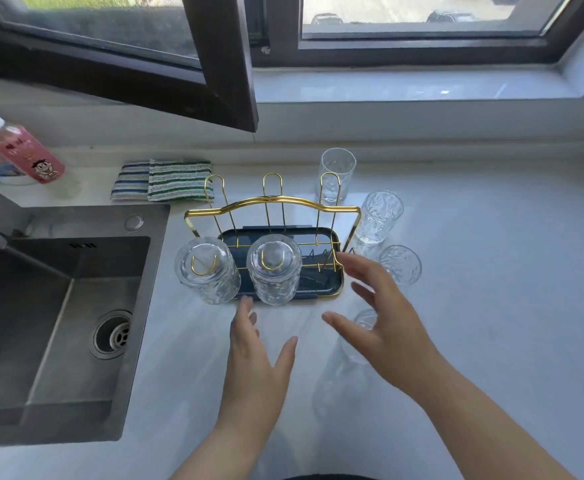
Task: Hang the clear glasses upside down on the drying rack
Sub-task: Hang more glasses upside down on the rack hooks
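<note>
A gold wire drying rack [272, 204] stands on a dark tray [321, 284] mid-counter. Two clear textured glasses hang upside down on its front pegs, one at the left [207, 270], one in the middle [274, 268]. Three back pegs are bare. To the right of the rack stand three upright glasses: far [336, 174], middle [378, 216], near [400, 265]. Another glass [361, 332] shows partly under my right hand [384, 320], which hovers open over it. My left hand [257, 351] is open just in front of the tray, holding nothing.
A steel sink [58, 327] with its drain fills the left, a faucet at the left edge. Striped cloths [166, 180] lie behind the rack. Bottles [24, 150] stand at the far left. An open window frame [221, 64] juts over the back of the counter.
</note>
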The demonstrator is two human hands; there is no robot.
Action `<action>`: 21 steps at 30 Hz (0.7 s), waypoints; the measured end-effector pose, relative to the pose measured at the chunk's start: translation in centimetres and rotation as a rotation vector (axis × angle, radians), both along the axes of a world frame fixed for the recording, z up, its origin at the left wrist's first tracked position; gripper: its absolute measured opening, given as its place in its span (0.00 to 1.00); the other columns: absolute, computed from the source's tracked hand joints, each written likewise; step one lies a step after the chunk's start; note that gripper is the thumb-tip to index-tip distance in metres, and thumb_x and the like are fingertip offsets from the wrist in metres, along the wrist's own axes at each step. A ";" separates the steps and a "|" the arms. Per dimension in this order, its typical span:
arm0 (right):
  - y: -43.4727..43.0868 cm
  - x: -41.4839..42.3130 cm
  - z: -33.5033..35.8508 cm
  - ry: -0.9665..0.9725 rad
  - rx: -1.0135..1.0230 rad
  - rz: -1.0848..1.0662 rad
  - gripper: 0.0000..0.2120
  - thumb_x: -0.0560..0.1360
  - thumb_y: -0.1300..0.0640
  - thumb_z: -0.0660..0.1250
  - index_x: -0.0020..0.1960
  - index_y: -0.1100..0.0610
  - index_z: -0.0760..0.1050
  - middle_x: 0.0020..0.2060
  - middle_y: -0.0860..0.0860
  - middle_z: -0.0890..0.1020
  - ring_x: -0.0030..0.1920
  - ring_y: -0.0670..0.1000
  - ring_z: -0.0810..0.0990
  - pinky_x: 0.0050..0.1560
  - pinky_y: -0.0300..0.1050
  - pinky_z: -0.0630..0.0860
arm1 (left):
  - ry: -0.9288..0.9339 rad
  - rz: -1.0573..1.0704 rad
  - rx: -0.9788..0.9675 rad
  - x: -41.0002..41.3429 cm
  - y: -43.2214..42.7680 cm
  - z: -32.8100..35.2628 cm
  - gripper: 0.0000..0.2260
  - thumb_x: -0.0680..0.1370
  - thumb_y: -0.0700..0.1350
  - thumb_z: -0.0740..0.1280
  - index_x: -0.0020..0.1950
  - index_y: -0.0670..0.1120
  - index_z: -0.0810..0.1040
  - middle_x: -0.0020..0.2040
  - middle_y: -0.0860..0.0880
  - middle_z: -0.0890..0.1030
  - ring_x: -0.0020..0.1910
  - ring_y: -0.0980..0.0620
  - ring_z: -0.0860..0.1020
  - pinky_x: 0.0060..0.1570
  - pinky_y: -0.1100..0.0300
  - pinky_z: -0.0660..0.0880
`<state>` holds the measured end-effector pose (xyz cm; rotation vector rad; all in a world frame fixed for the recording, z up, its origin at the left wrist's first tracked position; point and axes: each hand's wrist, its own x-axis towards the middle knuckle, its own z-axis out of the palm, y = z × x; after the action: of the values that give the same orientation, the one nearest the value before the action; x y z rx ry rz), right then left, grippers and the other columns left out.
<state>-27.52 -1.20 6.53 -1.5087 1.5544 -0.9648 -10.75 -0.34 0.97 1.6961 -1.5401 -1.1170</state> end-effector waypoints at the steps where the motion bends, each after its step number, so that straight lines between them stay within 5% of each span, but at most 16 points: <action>1: 0.9 -1.1 -0.3 -0.017 -0.015 -0.075 0.28 0.69 0.61 0.72 0.61 0.41 0.65 0.61 0.40 0.72 0.62 0.37 0.70 0.62 0.29 0.66 | -0.009 -0.016 0.051 -0.1 0.6 -0.6 0.31 0.73 0.44 0.69 0.70 0.50 0.56 0.69 0.52 0.65 0.65 0.56 0.66 0.62 0.63 0.62; 4: 3.6 -4.5 -2.4 -0.018 0.059 -0.258 0.27 0.67 0.63 0.73 0.60 0.46 0.68 0.58 0.44 0.75 0.59 0.40 0.73 0.61 0.35 0.70 | -0.084 -0.226 0.161 -1.2 1.5 -1.4 0.28 0.72 0.47 0.70 0.68 0.48 0.61 0.68 0.50 0.68 0.65 0.55 0.67 0.65 0.62 0.62; 8: 6.1 -6.6 -5.9 0.018 0.296 -0.232 0.35 0.64 0.63 0.76 0.65 0.50 0.63 0.64 0.48 0.70 0.63 0.45 0.70 0.65 0.43 0.67 | -0.127 -0.448 0.139 -4.5 0.4 -1.5 0.36 0.70 0.51 0.71 0.72 0.49 0.55 0.72 0.51 0.62 0.70 0.55 0.61 0.67 0.66 0.56; 12: 6.3 -6.0 -8.4 -0.016 0.358 -0.145 0.37 0.66 0.64 0.74 0.68 0.51 0.59 0.66 0.49 0.67 0.64 0.45 0.68 0.63 0.35 0.65 | -0.173 -0.540 0.088 -7.9 -1.1 -1.5 0.41 0.67 0.51 0.73 0.73 0.51 0.53 0.73 0.52 0.60 0.70 0.53 0.60 0.63 0.67 0.55; 16: 5.5 -5.3 -9.1 -0.063 0.316 -0.130 0.33 0.67 0.68 0.68 0.62 0.41 0.60 0.65 0.48 0.70 0.63 0.39 0.70 0.63 0.33 0.68 | -0.223 -0.562 0.049 -9.7 -1.5 -2.1 0.39 0.65 0.49 0.72 0.71 0.55 0.56 0.70 0.54 0.64 0.68 0.51 0.63 0.61 0.64 0.60; 21: 5.7 -5.7 -9.2 -0.116 0.332 -0.127 0.32 0.68 0.67 0.68 0.65 0.45 0.61 0.65 0.48 0.69 0.63 0.36 0.69 0.59 0.26 0.67 | -0.296 -0.527 -0.016 -10.3 -1.5 -2.2 0.33 0.63 0.48 0.71 0.67 0.55 0.63 0.65 0.54 0.70 0.63 0.51 0.68 0.58 0.59 0.69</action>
<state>-33.17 4.46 -2.66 -1.1164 1.6476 -0.8013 -21.02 -1.86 -1.19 1.5347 -2.2668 -1.1252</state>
